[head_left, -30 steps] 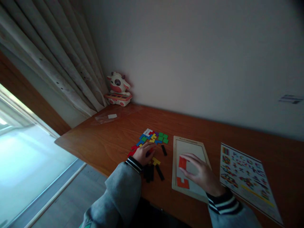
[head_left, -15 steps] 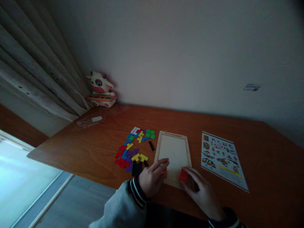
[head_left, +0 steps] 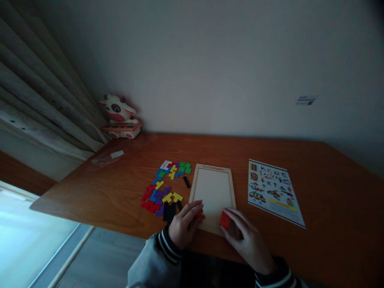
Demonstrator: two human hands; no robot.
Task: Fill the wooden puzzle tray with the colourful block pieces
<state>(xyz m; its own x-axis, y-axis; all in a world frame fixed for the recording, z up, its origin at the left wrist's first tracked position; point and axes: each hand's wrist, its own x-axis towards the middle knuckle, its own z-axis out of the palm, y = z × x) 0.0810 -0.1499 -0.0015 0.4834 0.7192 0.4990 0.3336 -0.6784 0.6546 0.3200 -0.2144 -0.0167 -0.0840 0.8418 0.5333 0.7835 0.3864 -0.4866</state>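
Note:
A shallow wooden tray (head_left: 211, 188) with a pale inner panel lies in front of me. At its lower left corner, my left hand (head_left: 184, 226) has its fingers curled around a red puzzle piece (head_left: 199, 215), which the fingers partly cover. Over the tray's lower right corner, my right hand (head_left: 246, 238) pinches a red block-shaped piece (head_left: 225, 220) between thumb and fingers. Loose coloured puzzle pieces (head_left: 154, 196) lie left of the tray, with black pieces (head_left: 169, 211) close beside my left hand.
A printed pattern sheet (head_left: 273, 192) lies right of the tray on the brown wooden table (head_left: 126, 196). A cow-shaped toy (head_left: 120, 116) stands at the back left, near the curtain (head_left: 45, 88). Clear plastic with a white label (head_left: 117, 154) lies in front of it.
The view has shifted slightly, so the tray and sheet appear further left. The red piece at my left hand now sits closer in among the fingers. My right hand keeps its red block.

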